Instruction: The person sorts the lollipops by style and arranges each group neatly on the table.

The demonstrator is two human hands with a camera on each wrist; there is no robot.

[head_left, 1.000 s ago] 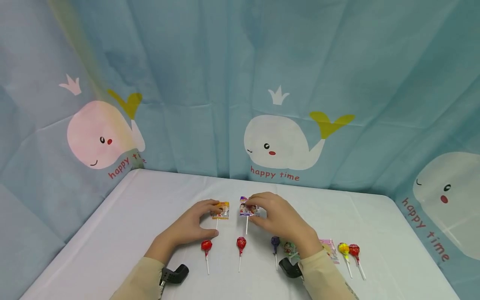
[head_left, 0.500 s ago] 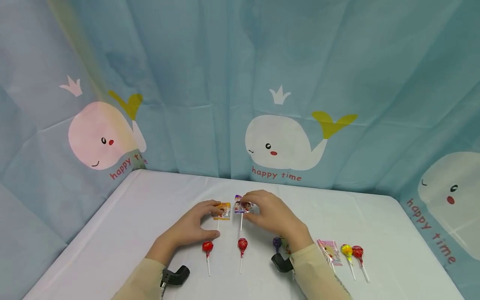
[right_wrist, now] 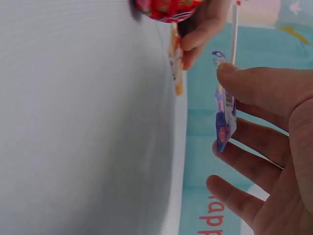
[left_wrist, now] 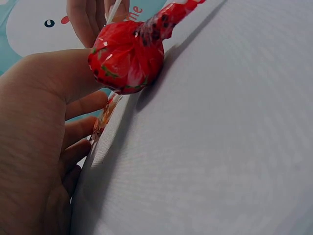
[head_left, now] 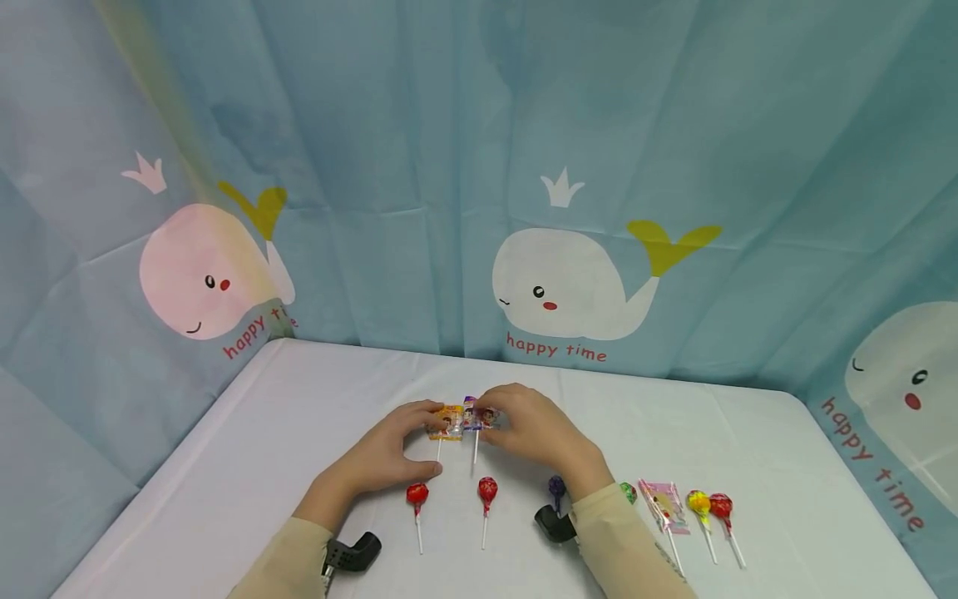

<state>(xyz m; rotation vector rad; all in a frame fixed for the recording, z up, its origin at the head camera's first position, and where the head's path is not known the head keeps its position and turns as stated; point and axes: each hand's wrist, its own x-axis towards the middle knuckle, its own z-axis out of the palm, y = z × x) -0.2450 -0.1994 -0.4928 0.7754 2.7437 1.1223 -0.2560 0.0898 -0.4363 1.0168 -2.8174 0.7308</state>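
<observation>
In the head view my right hand [head_left: 531, 424] pinches a lollipop in a flat purple wrapper [head_left: 489, 418], its white stick pointing toward me. The right wrist view has the thumb on one side of this purple lollipop [right_wrist: 225, 115] and fingers behind it, with the packet raised off the cloth. My left hand [head_left: 382, 453] rests its fingertips on a flat orange-wrapped lollipop [head_left: 451, 423] lying on the table, its thumb spread away toward the stick end. Purple and orange wrappers appear edge to edge. Near the left thumb lies a round red lollipop [head_left: 417, 494].
Another red lollipop [head_left: 487, 489] lies in the front row, then a dark purple one [head_left: 556, 486] by the right wrist. A green one [head_left: 629, 492] is partly behind the sleeve. Rightward lie a pink packet lollipop [head_left: 664, 506], a yellow one [head_left: 698, 502] and a red one [head_left: 722, 506].
My right hand has moved left with the purple lollipop, up beside the orange one. The left hand has stayed on the orange lollipop. The view has shifted slightly.
</observation>
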